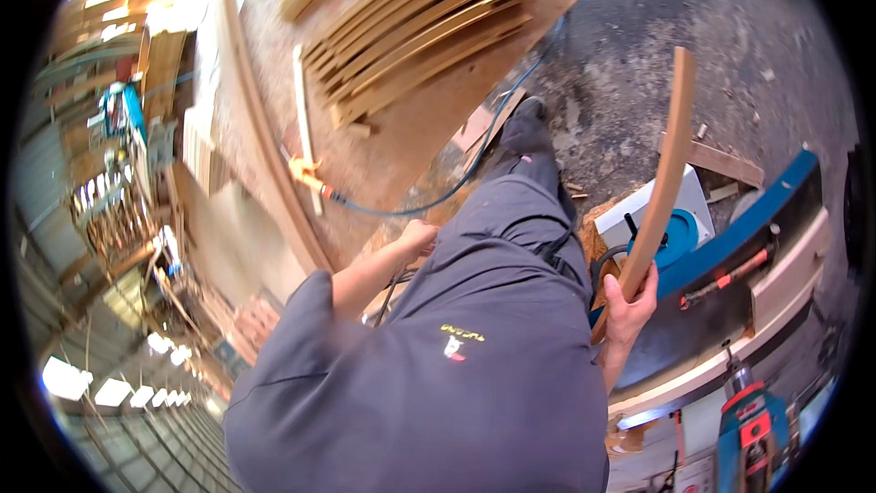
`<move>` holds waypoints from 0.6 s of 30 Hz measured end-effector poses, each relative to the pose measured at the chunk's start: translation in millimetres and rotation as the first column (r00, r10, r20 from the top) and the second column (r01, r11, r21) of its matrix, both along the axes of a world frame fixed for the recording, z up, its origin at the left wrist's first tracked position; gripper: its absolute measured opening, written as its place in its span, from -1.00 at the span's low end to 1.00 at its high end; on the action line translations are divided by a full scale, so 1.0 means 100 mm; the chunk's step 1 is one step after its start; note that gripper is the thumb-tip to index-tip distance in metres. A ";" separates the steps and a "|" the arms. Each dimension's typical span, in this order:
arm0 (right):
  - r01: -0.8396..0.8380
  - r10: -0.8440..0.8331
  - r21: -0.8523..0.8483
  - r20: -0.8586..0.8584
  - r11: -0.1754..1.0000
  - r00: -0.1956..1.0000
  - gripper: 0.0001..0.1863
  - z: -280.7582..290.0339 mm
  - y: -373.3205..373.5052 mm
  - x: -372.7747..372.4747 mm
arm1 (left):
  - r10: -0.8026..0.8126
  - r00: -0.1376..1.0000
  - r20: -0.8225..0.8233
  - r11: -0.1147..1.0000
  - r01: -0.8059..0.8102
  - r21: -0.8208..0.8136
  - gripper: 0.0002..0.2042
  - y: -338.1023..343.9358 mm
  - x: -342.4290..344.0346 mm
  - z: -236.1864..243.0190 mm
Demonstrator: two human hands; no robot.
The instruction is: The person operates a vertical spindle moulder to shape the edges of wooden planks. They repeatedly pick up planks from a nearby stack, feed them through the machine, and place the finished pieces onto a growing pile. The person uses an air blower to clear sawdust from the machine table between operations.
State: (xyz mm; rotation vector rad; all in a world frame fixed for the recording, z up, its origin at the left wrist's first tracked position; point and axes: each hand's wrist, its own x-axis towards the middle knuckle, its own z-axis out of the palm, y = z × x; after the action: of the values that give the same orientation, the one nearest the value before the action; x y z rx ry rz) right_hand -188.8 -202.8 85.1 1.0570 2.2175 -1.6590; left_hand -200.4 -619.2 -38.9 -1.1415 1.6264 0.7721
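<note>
Right hand [630,297] is wrapped around the bottom end of a curved wood strip [664,173], which sticks up and away from the blue machine [730,246]. That machine sits just right of the hand, with a pale wood rail [785,278] along its outer edge and a white box [689,205] behind it. Left hand [418,237] is closed down by the person's hip, well left of the machine, beside a blue hose [474,164] that runs across the floor [639,46] to a yellow fitting [306,173]. Further left of the machine, a stack of slats [415,27] lies on a big wooden board [401,128]. A drill [753,424] sits just below the machine.
</note>
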 end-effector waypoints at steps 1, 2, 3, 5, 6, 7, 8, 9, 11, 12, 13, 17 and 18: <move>-0.033 0.033 -0.012 0.005 0.999 0.999 -0.06 -0.03 0.03 -0.01 | 0.152 0.987 0.057 0.988 -0.152 -0.010 -0.77 0.01 0.11 0.03; -0.064 0.064 -0.022 0.011 0.998 0.998 -0.06 -0.05 0.05 -0.01 | 0.026 0.999 -0.048 0.998 -0.029 -0.062 -0.77 0.02 0.24 0.10; -0.075 0.075 -0.028 0.012 0.997 0.997 -0.06 -0.05 0.02 -0.01 | -0.044 0.968 -0.246 0.982 -0.004 -0.189 -0.77 -0.12 0.35 0.01; -0.103 0.103 -0.063 -0.006 0.993 0.995 -0.10 -0.01 -0.07 -0.15 | -0.296 0.798 -0.524 0.846 -0.036 -0.532 -0.74 -0.52 0.41 -0.26; -0.113 0.112 -0.088 -0.012 0.990 0.994 -0.10 0.06 -0.08 -0.28 | -0.464 0.674 -0.574 0.714 -0.099 -0.693 -0.71 -0.70 0.22 -0.32; -0.114 0.113 -0.111 -0.017 0.987 0.993 -0.11 0.09 -0.15 -0.39 | -0.348 0.736 -0.580 0.687 -0.221 -0.693 -0.62 -0.98 0.09 -0.26; -0.173 0.173 -0.118 -0.009 0.978 0.985 -0.12 0.14 -0.15 -0.49 | -0.302 0.737 -0.605 0.678 -0.280 -0.680 -0.65 -1.26 -0.05 -0.35; -0.206 0.205 -0.081 -0.024 0.975 0.978 -0.12 0.12 -0.11 -0.54 | -0.228 0.748 -0.623 0.723 -0.299 -0.623 -0.67 -1.51 -0.17 -0.51; -0.315 0.315 0.009 -0.090 0.949 0.945 -0.12 0.09 -0.12 -0.64 | -0.036 0.769 -0.639 0.815 -0.348 -0.464 -0.71 -1.98 -0.29 -0.72; -0.354 0.359 0.063 -0.120 0.933 0.926 -0.12 0.09 -0.12 -0.69 | 0.063 0.769 -0.636 0.831 -0.393 -0.394 -0.74 -2.16 -0.26 -0.85; -0.382 0.393 0.127 -0.084 0.916 0.916 -0.08 0.09 -0.17 -0.70 | 0.138 0.760 -0.635 0.826 -0.442 -0.350 -0.76 -2.29 -0.25 -0.92; -0.375 0.429 0.304 -0.134 0.876 0.893 0.00 0.06 -0.25 -0.56 | 0.309 0.595 -0.742 0.661 -0.695 -0.282 -0.84 -2.69 0.12 -0.65; -0.378 0.427 0.275 -0.148 0.884 0.892 0.00 0.09 -0.22 -0.53 | 0.328 0.511 -0.795 0.610 -0.757 -0.234 -0.86 -2.71 0.23 -0.55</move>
State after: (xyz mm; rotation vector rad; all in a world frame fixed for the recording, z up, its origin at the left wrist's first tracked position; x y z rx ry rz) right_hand -241.7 -225.1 93.8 0.4209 2.5967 -1.3924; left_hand -177.3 -890.1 -93.9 -2.1015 2.2085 1.3254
